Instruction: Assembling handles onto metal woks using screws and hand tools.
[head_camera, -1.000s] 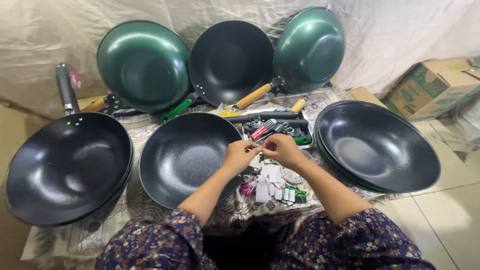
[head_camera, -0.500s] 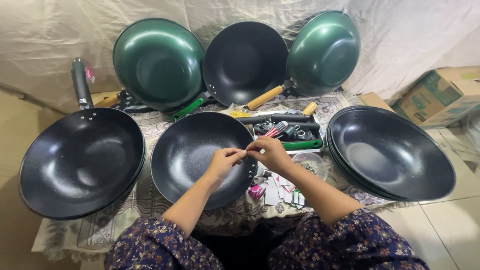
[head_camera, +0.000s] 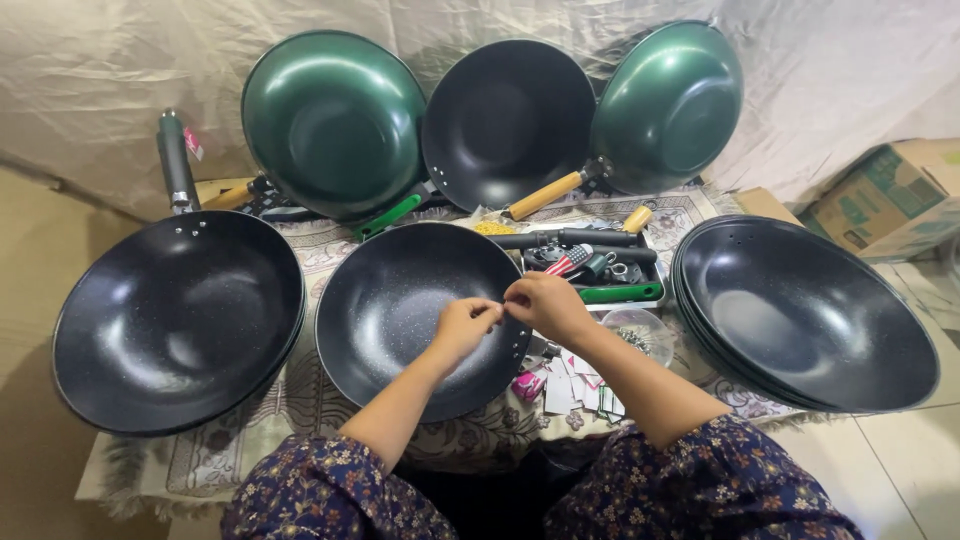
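A black wok pan (head_camera: 400, 300) without a handle lies in front of me on a patterned cloth. My left hand (head_camera: 462, 328) and my right hand (head_camera: 545, 303) meet over its right rim, fingertips pinched together on something too small to make out. Just right of the hands sit a tray (head_camera: 600, 265) of handles and screws, a small clear bowl (head_camera: 640, 335), and loose paper tags (head_camera: 575, 385).
A black pan with a dark handle (head_camera: 180, 315) lies at left. A stack of black pans (head_camera: 800, 315) lies at right. Two green pans (head_camera: 335, 120) (head_camera: 668, 105) and a black pan (head_camera: 508, 120) lean against the draped back wall. A cardboard box (head_camera: 885, 200) stands far right.
My hands have shifted a little from the tags toward the middle pan's rim and stay pinched together. The view has drifted slightly.
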